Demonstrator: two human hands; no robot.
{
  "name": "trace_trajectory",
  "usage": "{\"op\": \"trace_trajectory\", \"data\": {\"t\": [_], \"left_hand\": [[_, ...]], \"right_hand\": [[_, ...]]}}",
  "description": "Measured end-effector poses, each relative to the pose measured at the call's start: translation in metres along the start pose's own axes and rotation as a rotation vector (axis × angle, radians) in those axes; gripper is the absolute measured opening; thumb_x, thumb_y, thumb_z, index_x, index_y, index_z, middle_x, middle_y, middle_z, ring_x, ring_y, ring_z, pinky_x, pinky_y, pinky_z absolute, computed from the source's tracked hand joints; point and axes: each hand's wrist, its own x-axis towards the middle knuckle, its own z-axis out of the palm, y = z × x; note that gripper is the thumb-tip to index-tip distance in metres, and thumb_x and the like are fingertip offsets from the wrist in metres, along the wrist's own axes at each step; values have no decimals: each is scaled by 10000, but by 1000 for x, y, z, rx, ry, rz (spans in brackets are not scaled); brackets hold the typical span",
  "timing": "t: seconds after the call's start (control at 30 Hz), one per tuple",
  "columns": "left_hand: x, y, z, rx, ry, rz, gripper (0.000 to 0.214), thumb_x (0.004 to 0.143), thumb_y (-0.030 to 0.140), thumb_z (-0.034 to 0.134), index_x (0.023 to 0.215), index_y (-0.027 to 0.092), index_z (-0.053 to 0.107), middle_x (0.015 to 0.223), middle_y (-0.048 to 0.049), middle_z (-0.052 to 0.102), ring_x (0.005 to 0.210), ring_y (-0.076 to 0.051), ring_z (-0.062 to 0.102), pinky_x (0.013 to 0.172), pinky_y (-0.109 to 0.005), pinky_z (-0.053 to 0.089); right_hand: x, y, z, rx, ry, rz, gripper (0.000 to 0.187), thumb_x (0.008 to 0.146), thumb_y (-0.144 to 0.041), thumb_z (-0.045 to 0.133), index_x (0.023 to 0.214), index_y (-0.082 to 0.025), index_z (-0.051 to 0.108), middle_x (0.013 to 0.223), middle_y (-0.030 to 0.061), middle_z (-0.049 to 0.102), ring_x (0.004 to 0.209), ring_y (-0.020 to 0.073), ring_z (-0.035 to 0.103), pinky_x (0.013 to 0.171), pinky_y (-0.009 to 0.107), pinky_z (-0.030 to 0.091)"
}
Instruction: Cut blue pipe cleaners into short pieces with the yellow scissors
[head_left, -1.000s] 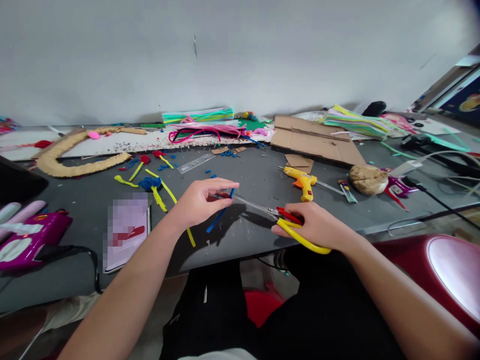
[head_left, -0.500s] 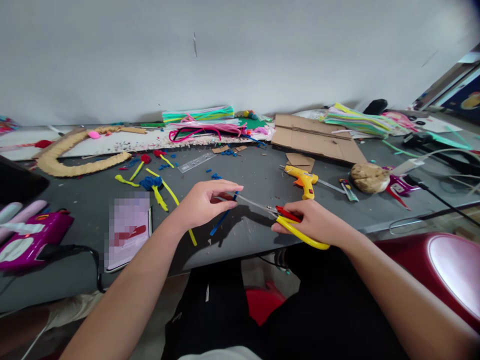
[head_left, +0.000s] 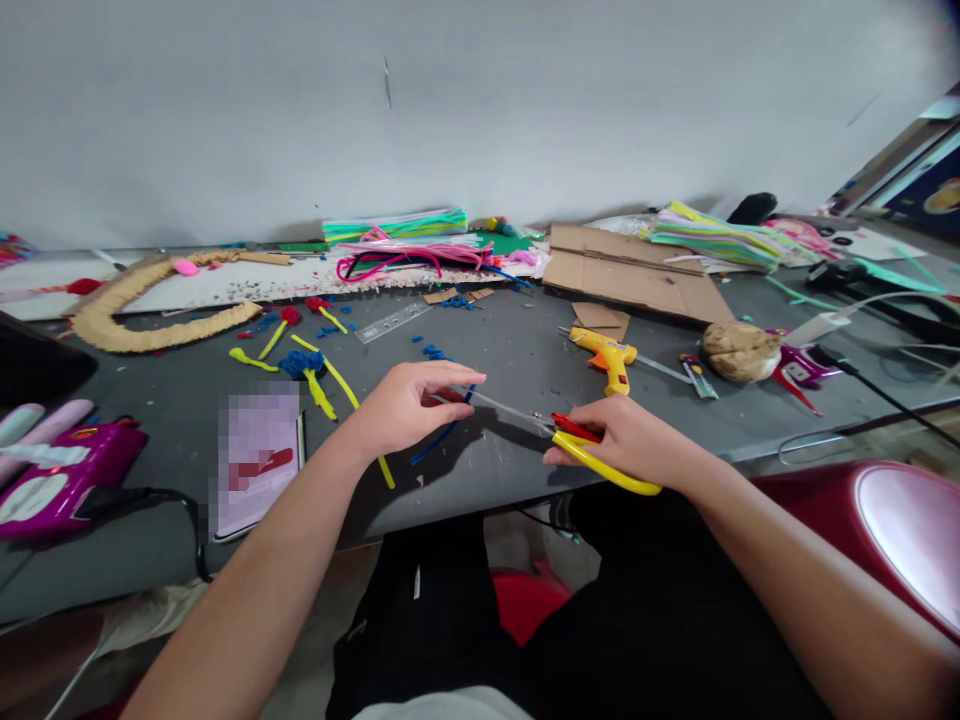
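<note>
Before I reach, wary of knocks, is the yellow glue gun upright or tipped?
Tipped: the glue gun lies on its side, barrel and handle flat on the tabletop.

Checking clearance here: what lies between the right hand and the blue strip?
The scissors, as the head view shows: handles in the right hand, blades reaching toward the blue strip pinched in the left hand.

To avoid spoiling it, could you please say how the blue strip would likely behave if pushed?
The blue strip probably weighs little, being so thin. It likely flexes readily, since its lower part looks curved below the left hand.
</note>
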Motion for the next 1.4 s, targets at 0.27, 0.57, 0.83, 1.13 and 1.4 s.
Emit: {"op": "trace_trajectory", "data": {"t": [0.27, 0.57, 0.83, 1.13, 1.4], "left_hand": [[-5, -2, -20, 87, 55, -93, 494, 771, 382, 778, 1243, 249, 726, 1394, -114, 630, 877, -216, 735, 844, -405, 629], [-3, -16, -33, 503, -48, -67, 519, 791, 131, 555, 1251, 305, 721, 1351, -33, 677, 1217, -291, 637, 1024, -413, 513], [-1, -15, -30, 444, 21, -86, 427, 810, 243, 616, 1220, 270, 733, 1298, -66, 703, 863, -218, 727, 751, -324, 594], [-4, -7, -27, 105, 108, -121, 287, 789, 397, 774, 991, 209, 697, 1017, -78, 764, 949, -246, 743, 895, -380, 585], [-3, -2, -21, -40, 153, -74, 340, 738, 390, 833, 946, 185, 659, 942, -74, 759, 920, -224, 741, 916, -385, 589]], "right_hand": [[0, 4, -7, -200, 22, 99, 566, 762, -756, 617, 603, -216, 554, 587, 10, 558, 554, 145, 456, 544, 287, 286], [-8, 13, -13, -237, 111, 204, 619, 777, -813, 548, 598, -222, 516, 571, 8, 541, 554, 151, 441, 537, 284, 282], [-6, 9, -10, -240, 106, 191, 618, 766, -812, 560, 592, -220, 518, 574, 14, 548, 541, 147, 440, 534, 287, 274], [-6, 8, -8, -220, 59, 208, 575, 770, -786, 585, 625, -231, 557, 600, 4, 584, 560, 158, 487, 549, 289, 305], [-6, 7, -6, -222, 43, 198, 549, 773, -754, 600, 622, -228, 554, 609, 11, 594, 564, 159, 496, 543, 283, 301]]}}
